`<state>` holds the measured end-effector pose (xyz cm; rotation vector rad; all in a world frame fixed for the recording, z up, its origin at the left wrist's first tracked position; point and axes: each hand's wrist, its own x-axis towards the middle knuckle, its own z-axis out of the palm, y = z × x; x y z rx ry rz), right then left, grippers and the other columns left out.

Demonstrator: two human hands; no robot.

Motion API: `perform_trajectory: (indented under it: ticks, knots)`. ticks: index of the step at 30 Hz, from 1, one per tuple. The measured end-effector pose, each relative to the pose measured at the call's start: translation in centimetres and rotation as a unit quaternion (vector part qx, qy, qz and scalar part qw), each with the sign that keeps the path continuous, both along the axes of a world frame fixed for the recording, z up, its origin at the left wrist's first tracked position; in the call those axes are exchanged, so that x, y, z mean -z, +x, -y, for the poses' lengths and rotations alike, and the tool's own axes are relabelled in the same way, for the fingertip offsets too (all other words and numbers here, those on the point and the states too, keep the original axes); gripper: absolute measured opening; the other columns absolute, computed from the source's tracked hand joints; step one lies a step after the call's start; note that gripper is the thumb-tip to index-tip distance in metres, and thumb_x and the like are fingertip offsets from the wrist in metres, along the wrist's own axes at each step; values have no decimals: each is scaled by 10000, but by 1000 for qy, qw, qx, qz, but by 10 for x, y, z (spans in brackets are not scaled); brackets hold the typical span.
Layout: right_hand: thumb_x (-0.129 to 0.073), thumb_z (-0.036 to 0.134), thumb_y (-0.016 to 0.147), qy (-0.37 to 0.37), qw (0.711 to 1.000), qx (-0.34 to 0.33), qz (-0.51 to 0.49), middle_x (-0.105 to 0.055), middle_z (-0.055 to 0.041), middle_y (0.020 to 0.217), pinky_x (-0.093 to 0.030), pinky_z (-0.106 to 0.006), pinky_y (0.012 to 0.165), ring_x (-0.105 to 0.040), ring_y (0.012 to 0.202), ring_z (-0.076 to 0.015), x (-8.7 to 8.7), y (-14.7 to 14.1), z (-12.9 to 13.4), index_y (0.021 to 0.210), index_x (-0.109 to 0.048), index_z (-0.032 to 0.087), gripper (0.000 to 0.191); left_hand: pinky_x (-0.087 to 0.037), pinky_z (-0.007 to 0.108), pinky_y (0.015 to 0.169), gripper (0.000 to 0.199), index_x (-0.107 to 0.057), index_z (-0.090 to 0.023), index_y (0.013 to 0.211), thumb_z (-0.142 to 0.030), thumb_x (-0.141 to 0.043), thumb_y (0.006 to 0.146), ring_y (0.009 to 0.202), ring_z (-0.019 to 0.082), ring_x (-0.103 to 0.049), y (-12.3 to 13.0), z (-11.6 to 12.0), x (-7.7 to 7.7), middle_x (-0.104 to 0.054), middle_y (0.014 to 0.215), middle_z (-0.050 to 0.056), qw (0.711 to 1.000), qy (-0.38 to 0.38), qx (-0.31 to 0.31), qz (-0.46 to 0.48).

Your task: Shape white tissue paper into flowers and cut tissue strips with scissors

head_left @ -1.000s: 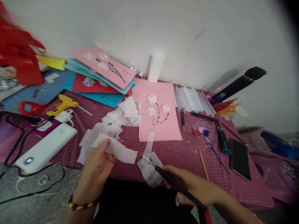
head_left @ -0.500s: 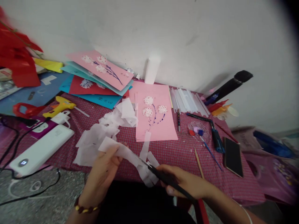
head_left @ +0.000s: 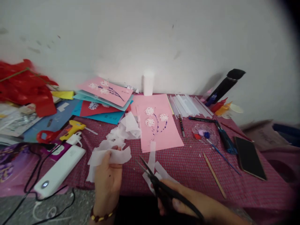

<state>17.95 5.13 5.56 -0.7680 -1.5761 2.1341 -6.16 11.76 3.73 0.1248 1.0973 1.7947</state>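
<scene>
A strip of thin white paper [head_left: 123, 156] is pinched between the thumb and fingers of my left hand [head_left: 109, 175], over a pile of crumpled white paper [head_left: 102, 146]. My right hand [head_left: 185, 198] is wrapped round black scissors [head_left: 156, 184], whose blades are parted and point up and left, apart from the held strip. Cut white strips [head_left: 164, 171] lie under and beside the blades. Above them a pink sheet [head_left: 172, 134] shows three white speckled flowers on dark blue stems.
Finished cards [head_left: 112, 114] are stacked at the back left, near a yellow glue gun [head_left: 74, 128] and a white power bank [head_left: 62, 168]. Glue sticks [head_left: 186, 106], a paint dish [head_left: 203, 135], a wooden stick [head_left: 214, 175] and a phone [head_left: 250, 157] lie to the right.
The scissors blades have opened and moved off the held paper. My left hand is now apart from them, with a shorter strip. The camera view has shifted.
</scene>
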Motion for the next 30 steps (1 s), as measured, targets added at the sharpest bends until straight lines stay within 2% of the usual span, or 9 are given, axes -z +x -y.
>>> perform_trajectory:
  ticks: [5, 9, 13, 17, 19, 21, 24, 27, 30]
  knots:
    - [-468, 770, 776, -37, 999, 21, -15, -530, -40, 855, -426, -287, 695, -549, 746, -142, 12, -33, 2, 1026, -473, 162, 658, -531, 274, 888, 136, -646, -183, 946, -156, -541, 865, 893, 130, -668, -1, -7, -4, -717, 915, 13, 999, 28, 23, 9]
    - [-479, 772, 766, -16, 997, 66, -25, -520, -31, 830, -439, -286, 691, -543, 712, -127, 17, -53, 0, 987, -472, 166, 645, -512, 279, 909, 183, -659, -214, 979, -170, -509, 884, 982, 149, -656, -1, -3, -9, -724, 973, 25, 997, 36, 72, 17]
    - [-477, 756, 784, -14, 993, 105, -44, -516, -38, 840, -453, -286, 679, -550, 708, -127, 19, -61, -1, 980, -470, 160, 628, -528, 285, 862, 191, -667, -252, 1001, -206, -579, 838, 971, 175, -672, 3, 11, -11, -738, 977, 19, 991, 41, 128, -1]
    - [-479, 732, 804, -19, 990, 129, -51, -517, -40, 847, -462, -290, 689, -554, 715, -125, 19, -59, 3, 974, -472, 150, 607, -566, 335, 744, 231, -677, -203, 903, -396, -658, 779, 882, 248, -700, 5, 20, -11, -744, 828, 57, 974, -28, 220, -34]
    - [-487, 720, 808, -19, 988, 141, -55, -521, -39, 844, -464, -289, 687, -556, 716, -124, 18, -57, 5, 962, -477, 150, 591, -567, 333, 726, 235, -670, -196, 864, -407, -675, 762, 883, 256, -698, 5, 20, -13, -738, 807, 55, 973, -45, 214, -74]
    - [-514, 691, 815, -26, 985, 161, -61, -530, -34, 839, -457, -281, 683, -557, 708, -117, 17, -55, 7, 945, -488, 151, 556, -559, 308, 752, 171, -662, -216, 872, -326, -695, 746, 897, 226, -690, 5, 19, -16, -735, 835, 23, 978, -23, 177, -107]
    - [-585, 619, 816, -84, 967, 221, -99, -546, -24, 827, -452, -274, 678, -568, 685, -109, 21, -55, 9, 972, -488, 154, 500, -545, 234, 752, 174, -651, -247, 838, -194, -733, 694, 870, 156, -668, 9, 23, -20, -715, 851, -41, 985, 14, 143, -99]
    - [-629, 567, 809, -163, 930, 294, -147, -556, -21, 833, -465, -269, 645, -584, 677, -119, 29, -51, 8, 1042, -477, 169, 486, -540, 200, 675, 214, -634, -242, 724, -223, -815, 612, 762, 136, -645, 14, 35, -21, -686, 774, -54, 977, 26, 176, -117]
    - [-648, 522, 816, -158, 920, 331, -136, -560, -14, 829, -438, -234, 590, -564, 670, -112, 36, -37, 6, 1111, -475, 186, 480, -541, 220, 670, 223, -674, -240, 726, -309, -840, 596, 732, 158, -631, 16, 42, -22, -689, 759, -14, 947, -6, 205, -245]
